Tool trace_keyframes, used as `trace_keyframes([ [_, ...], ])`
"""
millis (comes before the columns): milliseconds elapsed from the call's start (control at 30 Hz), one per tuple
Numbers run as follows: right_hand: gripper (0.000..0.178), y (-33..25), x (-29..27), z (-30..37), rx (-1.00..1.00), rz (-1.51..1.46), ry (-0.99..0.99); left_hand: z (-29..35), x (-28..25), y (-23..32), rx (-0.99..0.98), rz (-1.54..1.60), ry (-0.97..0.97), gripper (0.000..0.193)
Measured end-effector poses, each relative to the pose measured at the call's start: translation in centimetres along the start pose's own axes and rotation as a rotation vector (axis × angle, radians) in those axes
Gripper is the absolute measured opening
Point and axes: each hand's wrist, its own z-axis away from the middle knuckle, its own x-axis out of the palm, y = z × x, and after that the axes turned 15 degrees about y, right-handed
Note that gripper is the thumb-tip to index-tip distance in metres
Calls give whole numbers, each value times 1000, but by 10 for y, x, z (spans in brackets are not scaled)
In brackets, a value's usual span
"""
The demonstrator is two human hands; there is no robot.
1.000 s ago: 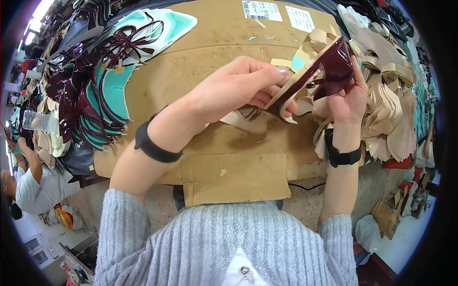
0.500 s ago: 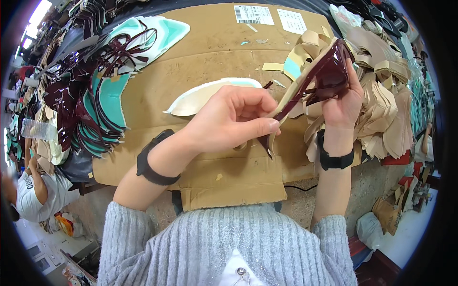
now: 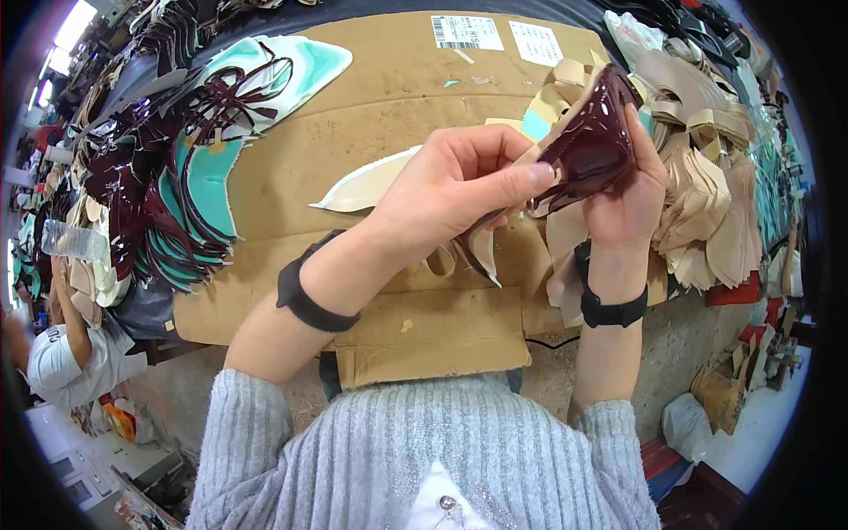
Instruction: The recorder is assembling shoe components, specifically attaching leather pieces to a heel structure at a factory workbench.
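A glossy burgundy shoe upper with beige lining is held up over the cardboard in both my hands. My right hand grips it from the right, the fingers largely hidden behind it. Thumb against curled fingers, my left hand pinches its edge near the middle. A narrow tail of the upper, beige inside, hangs below my left hand. Behind that hand, a beige lining piece with a white border lies flat, partly covered. Yellowish and pale-blue strips lie just beyond the upper.
Brown cardboard covers the worktable. Burgundy and turquoise shoe pieces are piled at the left, beside a white and mint piece with burgundy straps. Stacked beige pieces crowd the right. Another person is at far left.
My left hand has shifted right and up along the upper's edge. The upper has turned, showing more of its glossy outer face, and my right hand has tilted with it.
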Motion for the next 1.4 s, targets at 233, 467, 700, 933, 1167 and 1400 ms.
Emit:
trace_keyframes([
  [233,29,1,-2,-3,-42,-68,20,3,6,-4,56,135,111,18],
  [467,28,7,-5,0,-52,-108,9,14,14,-8,277,10,197,16],
  [700,21,16,10,4,-122,5,152,10,7,13,-108,260,81,25],
  [933,19,21,13,8,-69,15,176,2,8,-2,118,-36,187,20],
  [1167,35,21,15,16,78,-23,-13,0,11,1,92,39,284,19],
  [1400,37,28,1,32,13,155,-205,9,10,7,122,-11,235,15],
])
